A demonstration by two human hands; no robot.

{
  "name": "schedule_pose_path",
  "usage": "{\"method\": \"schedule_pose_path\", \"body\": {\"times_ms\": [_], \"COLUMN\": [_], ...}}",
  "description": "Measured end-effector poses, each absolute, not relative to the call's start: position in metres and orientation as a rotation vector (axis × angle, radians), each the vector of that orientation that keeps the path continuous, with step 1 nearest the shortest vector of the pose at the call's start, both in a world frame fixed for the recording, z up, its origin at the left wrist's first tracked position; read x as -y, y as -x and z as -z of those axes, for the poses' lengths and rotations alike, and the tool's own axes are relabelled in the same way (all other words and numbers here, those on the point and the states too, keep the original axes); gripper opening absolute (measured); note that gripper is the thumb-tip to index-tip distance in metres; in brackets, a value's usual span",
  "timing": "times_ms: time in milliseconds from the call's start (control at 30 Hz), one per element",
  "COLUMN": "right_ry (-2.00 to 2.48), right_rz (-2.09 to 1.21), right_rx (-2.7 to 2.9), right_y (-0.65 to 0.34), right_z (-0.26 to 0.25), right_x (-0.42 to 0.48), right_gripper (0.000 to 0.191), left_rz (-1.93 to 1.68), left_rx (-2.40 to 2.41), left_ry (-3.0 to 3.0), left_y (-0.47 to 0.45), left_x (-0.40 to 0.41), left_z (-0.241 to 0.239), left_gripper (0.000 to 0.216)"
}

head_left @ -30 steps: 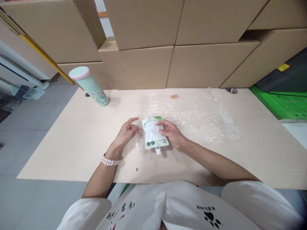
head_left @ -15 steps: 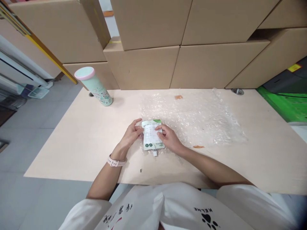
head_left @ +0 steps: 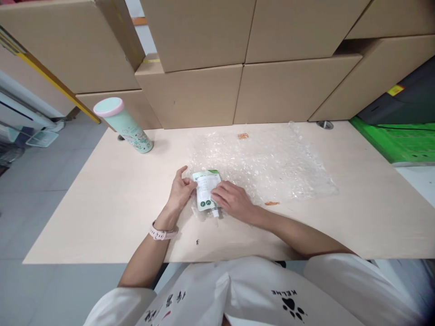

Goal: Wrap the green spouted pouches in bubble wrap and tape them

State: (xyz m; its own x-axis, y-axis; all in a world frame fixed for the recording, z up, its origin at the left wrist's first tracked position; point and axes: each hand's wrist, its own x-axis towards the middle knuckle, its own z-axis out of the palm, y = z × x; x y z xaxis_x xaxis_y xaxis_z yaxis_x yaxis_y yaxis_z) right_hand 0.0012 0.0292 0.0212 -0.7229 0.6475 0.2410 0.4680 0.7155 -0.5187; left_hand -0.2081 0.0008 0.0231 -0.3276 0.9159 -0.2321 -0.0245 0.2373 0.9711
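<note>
A white and green spout pouch (head_left: 204, 186) lies on the near left end of a clear bubble wrap sheet (head_left: 268, 163), its white cap (head_left: 215, 212) towards me. At the pouch's left edge is my left hand (head_left: 181, 189), thumb and fingers pinched at that edge and the forefinger raised. Whether wrap is also in that pinch I cannot make out. My right hand (head_left: 233, 200) is closed over the pouch's right side, fingers together and bent, covering part of the label. Its fingertips press on the pouch's face.
A mint tumbler (head_left: 127, 129) with a pink-rimmed lid stands at the table's back left. Cardboard boxes (head_left: 190, 99) are stacked along the back edge. Beyond the right edge sits a green crate (head_left: 387, 140). Orange marks (head_left: 272, 203) show on the wrap's area.
The whole view has shifted slightly. My right hand has slid over the pouch's lower right, its fingers now closer together and hiding more of the label. My left hand stays at the left edge.
</note>
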Motion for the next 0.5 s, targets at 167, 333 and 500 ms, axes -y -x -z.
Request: {"method": "schedule_pose_path", "body": {"times_ms": [167, 333, 500], "right_ry": [0.748, 0.757, 0.841], "right_rz": [-0.65, -0.848, -1.331], "right_rx": [2.62, 2.552, 2.239], "right_y": [0.005, -0.001, -0.024], "right_z": [-0.022, -0.031, -0.046], "right_x": [-0.015, -0.012, -0.018], "right_gripper": [0.059, 0.067, 0.051], "left_rz": [-1.357, -1.471, -1.447], "left_rx": [-1.646, -1.552, -1.345], "left_ry": [-0.852, -0.885, -1.113], "left_y": [0.206, 0.193, 0.165], "left_x": [-0.001, 0.005, 0.021], "left_z": [-0.033, -0.05, -0.053], "left_gripper": [0.077, 0.065, 0.054]}}
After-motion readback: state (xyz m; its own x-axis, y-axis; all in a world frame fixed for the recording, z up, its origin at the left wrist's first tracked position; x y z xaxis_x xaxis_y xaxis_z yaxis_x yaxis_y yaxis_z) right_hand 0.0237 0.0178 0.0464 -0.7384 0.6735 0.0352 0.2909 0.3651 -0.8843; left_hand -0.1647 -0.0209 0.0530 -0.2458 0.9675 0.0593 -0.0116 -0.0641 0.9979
